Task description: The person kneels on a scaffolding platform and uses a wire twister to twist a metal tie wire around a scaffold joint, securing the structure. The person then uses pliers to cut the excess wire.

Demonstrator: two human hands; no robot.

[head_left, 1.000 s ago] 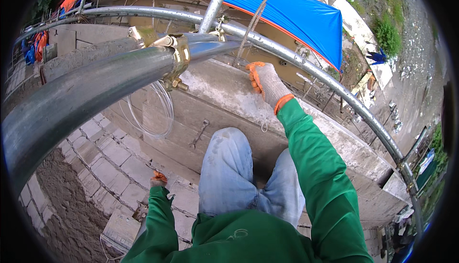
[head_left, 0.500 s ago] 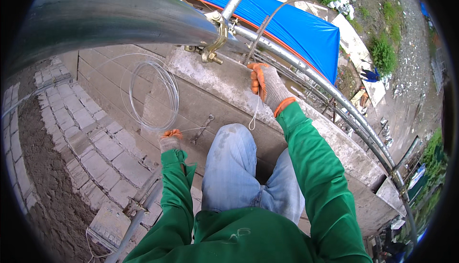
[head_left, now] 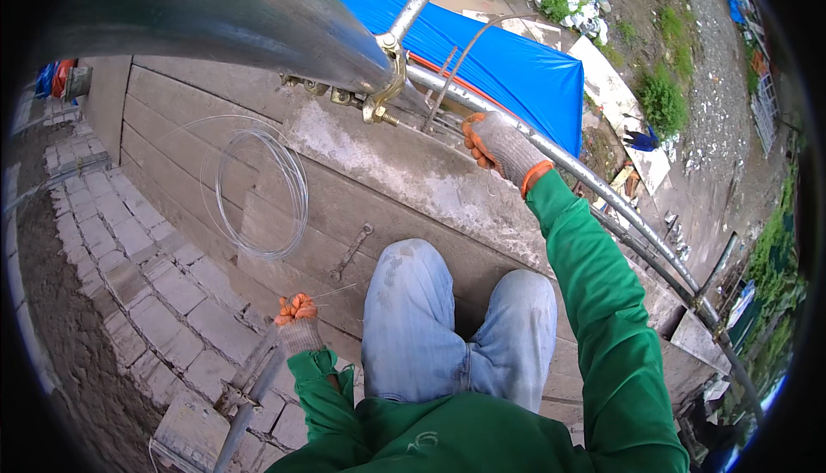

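Observation:
My left hand (head_left: 297,311), in a grey glove with orange-coated fingers, is closed over the brick wall's edge. A short thin wire (head_left: 337,292) sticks out from its fingers. My right hand (head_left: 506,148), gloved the same way, reaches out beside the metal rail (head_left: 551,146). Its fingers are curled over the concrete ledge's outer side; what they grip is hidden. On the planks between my hands lie a coil of silvery wire (head_left: 301,215) and a spanner (head_left: 353,251).
A thick metal pipe (head_left: 224,26) crosses the upper left, close to a scaffold clamp (head_left: 391,86). Bent rods rise by the rail. Beyond and below spreads a blue tarpaulin (head_left: 516,69). Brickwork (head_left: 198,275) and another pipe (head_left: 254,404) lie at my left; planks (head_left: 335,189) run under my knees.
My left hand has moved down and left, away from the coil. My right hand has shifted slightly right and down; the wire loop hanging from it no longer shows. My view has turned a little.

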